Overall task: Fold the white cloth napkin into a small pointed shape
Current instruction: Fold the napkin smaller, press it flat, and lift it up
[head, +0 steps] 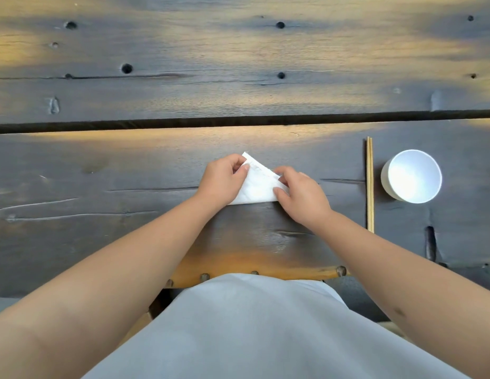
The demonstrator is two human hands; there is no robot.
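The white cloth napkin (257,187) lies on the dark wooden table as a small triangle, its point aimed away from me at the upper left. My left hand (223,180) covers its left side, thumb and fingers pinching the cloth near the tip. My right hand (301,195) rests on the right corner, thumb and fingers pinching the slanted edge. The napkin's left and right corners are hidden under my hands.
A pair of wooden chopsticks (369,184) lies lengthwise to the right of my right hand. A white bowl (412,176) stands just beyond them. A dark gap (238,121) runs across the table planks further away. The table's near edge (254,272) is by my lap.
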